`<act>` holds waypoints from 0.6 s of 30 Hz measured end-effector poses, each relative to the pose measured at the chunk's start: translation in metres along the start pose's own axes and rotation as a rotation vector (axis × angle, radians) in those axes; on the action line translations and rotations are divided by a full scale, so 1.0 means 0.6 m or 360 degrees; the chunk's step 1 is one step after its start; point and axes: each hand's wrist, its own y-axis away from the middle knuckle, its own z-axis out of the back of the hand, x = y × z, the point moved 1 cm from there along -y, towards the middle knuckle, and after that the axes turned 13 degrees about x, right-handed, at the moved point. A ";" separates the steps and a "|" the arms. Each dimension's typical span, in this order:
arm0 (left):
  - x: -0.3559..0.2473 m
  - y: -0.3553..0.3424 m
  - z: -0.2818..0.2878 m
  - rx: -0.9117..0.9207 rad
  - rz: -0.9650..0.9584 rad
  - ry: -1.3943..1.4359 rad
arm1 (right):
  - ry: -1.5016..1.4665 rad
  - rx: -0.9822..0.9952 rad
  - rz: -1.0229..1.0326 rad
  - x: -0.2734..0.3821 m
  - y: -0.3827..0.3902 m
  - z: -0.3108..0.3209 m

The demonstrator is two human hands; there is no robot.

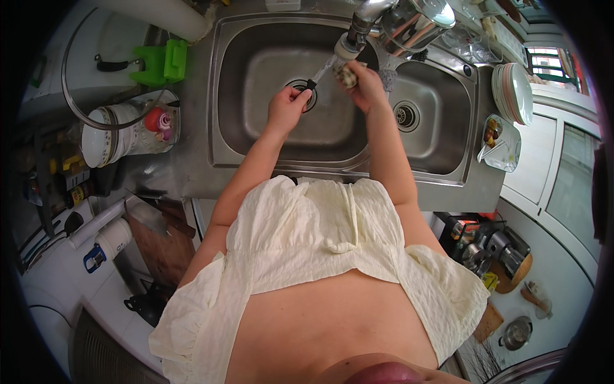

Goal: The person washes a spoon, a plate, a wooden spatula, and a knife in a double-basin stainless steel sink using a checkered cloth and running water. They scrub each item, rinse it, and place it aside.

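Over the left basin of a steel double sink (262, 137), my left hand (286, 112) pinches a small black piece (311, 84), perhaps the end of a handle. A narrow shiny strip (325, 70) runs from it toward the faucet (348, 48); I cannot tell whether this is a blade or running water. Just below the faucet mouth, my right hand (366, 88) grips a crumpled brown-and-white checked cloth or sponge (347, 77). Its fingers are closed around it. The two hands are apart.
Right of my right hand, a grey mesh scrubber (387, 78) lies by the basin divider. Stacked plates (511, 93) and a small tray (504, 146) stand at the right. On the left are bowls (118, 134), a green holder (160, 64) and a large round lid (70, 96).
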 end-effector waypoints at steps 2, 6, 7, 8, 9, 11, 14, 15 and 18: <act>-0.006 -0.002 -0.005 -0.0014 0.0006 -0.0001 | -0.0021 0.0125 -0.0092 -0.014 0.012 -0.016; -0.017 -0.005 -0.016 -0.0002 0.0028 -0.0011 | -0.0148 0.0339 -0.0107 -0.032 0.026 -0.032; -0.018 -0.005 -0.018 0.0001 0.0030 -0.0014 | -0.0067 0.0368 -0.0120 -0.037 0.025 -0.029; -0.017 -0.007 -0.019 0.0013 0.0016 -0.0019 | 0.0016 0.0397 -0.0130 -0.038 0.024 -0.030; -0.015 -0.009 -0.020 0.0024 0.0003 -0.0023 | 0.0025 0.0362 -0.0125 -0.039 0.024 -0.032; -0.012 -0.011 -0.021 0.0053 -0.0038 -0.0052 | 0.0043 0.0293 -0.0118 -0.038 0.024 -0.038; -0.012 -0.010 -0.021 0.0104 -0.0091 -0.0092 | 0.0165 0.0227 -0.0116 -0.032 0.028 -0.042; -0.013 -0.008 -0.021 0.0117 -0.0090 -0.0083 | 0.0176 0.0222 -0.0098 -0.030 0.030 -0.046; -0.014 -0.007 -0.018 0.0143 -0.0087 -0.0067 | 0.0204 0.0208 -0.0021 -0.026 0.031 -0.051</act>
